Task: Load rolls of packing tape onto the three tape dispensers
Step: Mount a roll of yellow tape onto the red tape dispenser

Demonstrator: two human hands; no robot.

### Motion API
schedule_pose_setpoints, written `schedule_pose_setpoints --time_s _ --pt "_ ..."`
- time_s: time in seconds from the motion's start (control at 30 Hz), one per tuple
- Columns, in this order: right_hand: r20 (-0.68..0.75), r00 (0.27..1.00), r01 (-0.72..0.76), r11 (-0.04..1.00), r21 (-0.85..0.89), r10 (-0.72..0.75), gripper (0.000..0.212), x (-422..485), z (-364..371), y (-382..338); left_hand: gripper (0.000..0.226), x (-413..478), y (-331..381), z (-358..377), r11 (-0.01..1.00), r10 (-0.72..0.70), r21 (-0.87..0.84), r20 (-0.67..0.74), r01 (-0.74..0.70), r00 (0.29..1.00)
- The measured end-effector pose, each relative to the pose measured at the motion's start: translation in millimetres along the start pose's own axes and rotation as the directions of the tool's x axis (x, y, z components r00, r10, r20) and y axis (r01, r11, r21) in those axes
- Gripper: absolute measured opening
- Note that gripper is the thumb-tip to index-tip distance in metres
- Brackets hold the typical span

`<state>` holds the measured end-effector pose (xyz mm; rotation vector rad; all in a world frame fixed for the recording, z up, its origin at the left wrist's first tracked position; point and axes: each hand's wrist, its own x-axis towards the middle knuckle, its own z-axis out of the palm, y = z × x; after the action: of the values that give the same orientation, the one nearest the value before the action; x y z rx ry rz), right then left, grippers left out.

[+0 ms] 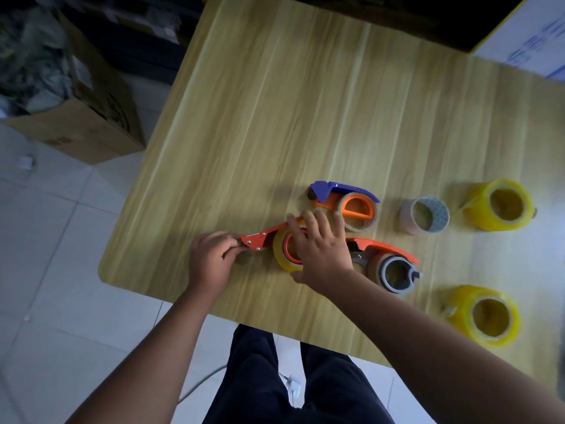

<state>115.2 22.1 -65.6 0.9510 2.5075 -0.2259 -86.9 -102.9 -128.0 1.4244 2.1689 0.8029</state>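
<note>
An orange tape dispenser [260,237] lies near the table's front left with a yellow tape roll [280,250] on its hub. My left hand [211,258] pinches its front blade end. My right hand [321,246] lies flat over the roll and hub, fingers spread. Behind it sits a blue and orange dispenser [342,198] carrying a clear roll. To the right lies a second orange dispenser [385,261] with a grey hub and a brownish roll. Loose rolls stand at the right: a small pale one [425,214] and two big yellow ones [498,205] [486,316].
The wooden table [275,117] has a rounded front left corner [105,273]. A white box [532,35] sits at the back right. An open cardboard box [76,117] stands on the tiled floor at the left. A white cable [287,382] lies by my legs.
</note>
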Motion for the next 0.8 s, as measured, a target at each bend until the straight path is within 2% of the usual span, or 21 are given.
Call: schedule_pose_setpoints --time_s 0.1,0.23,0.3,0.37,0.47,0.6,0.67,0.8 --pt "0.011 0.999 -0.038 0.994 0.102 0.037 0.124 -4.1 3.6 3.1 0.017 4.4 -0.7 -5.6 0.998 -0.006 0.058 -0.024 0.007 1.000" --pt "0.034 0.999 -0.048 0.977 0.209 0.042 0.123 -7.1 7.4 1.2 0.008 10.5 -2.5 -16.6 0.999 -0.040 0.022 -0.095 0.042 0.995" --pt "0.032 0.999 -0.040 0.973 0.228 0.034 0.122 -8.3 8.8 -2.6 0.009 14.5 5.7 -23.0 1.000 0.019 0.011 -0.157 -0.018 0.987" --pt "0.011 0.999 -0.036 0.968 0.248 0.035 0.121 -8.9 12.1 -5.2 0.018 19.6 22.6 -26.4 0.992 0.124 0.049 -0.150 -0.118 0.981" --pt "-0.034 0.998 -0.035 0.959 0.283 0.047 0.119 -8.0 17.3 -4.7 0.046 28.8 48.8 -24.5 0.960 0.246 0.124 0.047 -0.250 0.968" --pt "-0.088 0.992 -0.054 0.924 0.380 0.094 0.114 -1.8 22.8 -7.5 0.087 39.4 72.0 -13.0 0.845 0.242 0.374 0.373 -0.383 0.896" --pt "-0.116 0.989 -0.041 0.916 0.399 0.095 0.115 0.9 24.2 -9.5 0.097 43.3 78.7 -5.7 0.792 0.195 0.457 0.440 -0.406 0.876" --pt "-0.155 0.986 0.030 0.876 0.481 0.051 0.114 -5.2 29.8 -1.1 0.110 51.9 89.8 2.4 0.752 0.130 0.514 0.498 -0.413 0.857"
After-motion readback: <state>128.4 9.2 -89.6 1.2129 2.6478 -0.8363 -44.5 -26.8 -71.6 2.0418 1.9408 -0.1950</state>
